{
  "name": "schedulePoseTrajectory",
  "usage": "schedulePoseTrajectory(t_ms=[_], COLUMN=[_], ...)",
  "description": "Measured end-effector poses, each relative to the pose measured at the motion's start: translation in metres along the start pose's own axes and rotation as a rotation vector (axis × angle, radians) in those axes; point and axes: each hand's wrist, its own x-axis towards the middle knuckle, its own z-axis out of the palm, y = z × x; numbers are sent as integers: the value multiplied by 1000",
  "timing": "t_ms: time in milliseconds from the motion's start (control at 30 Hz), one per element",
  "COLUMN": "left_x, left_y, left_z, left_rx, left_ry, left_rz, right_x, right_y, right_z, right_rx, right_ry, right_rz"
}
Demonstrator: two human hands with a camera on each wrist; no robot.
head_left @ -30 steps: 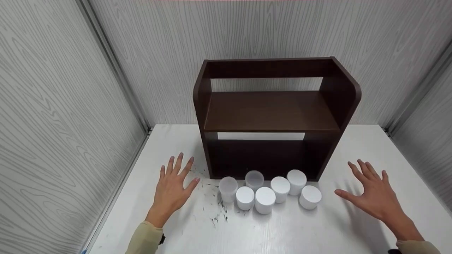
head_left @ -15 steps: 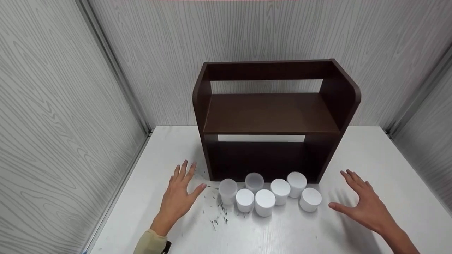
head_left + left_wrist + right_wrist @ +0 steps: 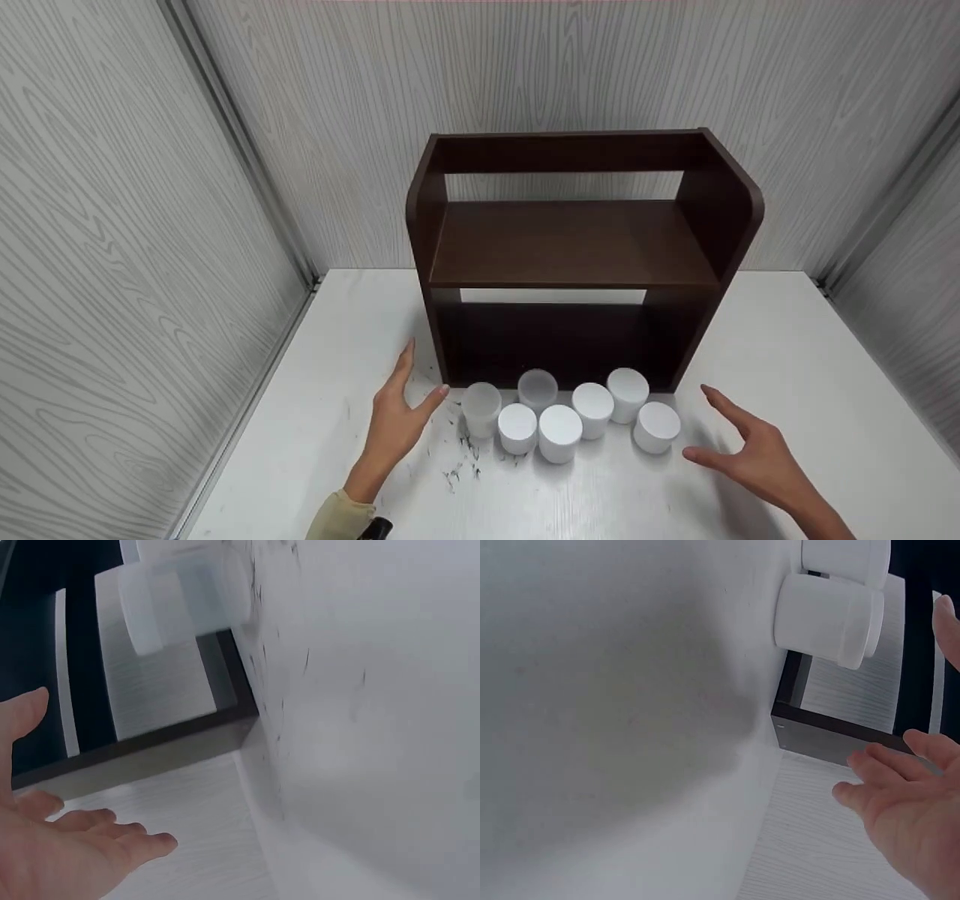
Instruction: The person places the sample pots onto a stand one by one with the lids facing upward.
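Several small round containers stand in a loose group before a dark brown two-tier shelf (image 3: 574,244). Two are translucent: a left-end cup (image 3: 481,410) and another cup (image 3: 538,388) behind. The others are white jars with lids, among them the front jar (image 3: 560,435) and the right-end jar (image 3: 657,427). My left hand (image 3: 396,420) hovers left of the translucent cup, thumb spread from straight fingers, holding nothing. Right of the right-end jar, my right hand (image 3: 754,454) has its thumb and fingers apart, also holding nothing. In the right wrist view, a lidded jar (image 3: 825,619) is near the thumb.
The white tabletop (image 3: 585,502) has dark scuff marks (image 3: 465,450) near the left-end cup. Grey wood-grain panels (image 3: 360,90) wall in the back and both sides. The shelf's upper board (image 3: 574,240) bears nothing.
Both hands have moved inward, the left to the right and the right to the left, nearer the containers. They have turned more edge-on to the head camera. The containers stay put.
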Motion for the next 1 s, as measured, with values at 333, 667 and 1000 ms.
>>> schedulePoseTrajectory(t_ms=[333, 667, 1000], left_x=[15, 40, 60], left_y=[-1, 5, 9], left_z=[13, 12, 15], left_rx=[-138, -147, -205], left_ry=[50, 66, 61], left_rz=[-19, -36, -41], right_x=[8, 16, 26], right_y=[6, 14, 19], right_z=[11, 23, 32], right_rx=[230, 372, 418], right_ry=[-55, -97, -116], right_rz=[-21, -27, -19])
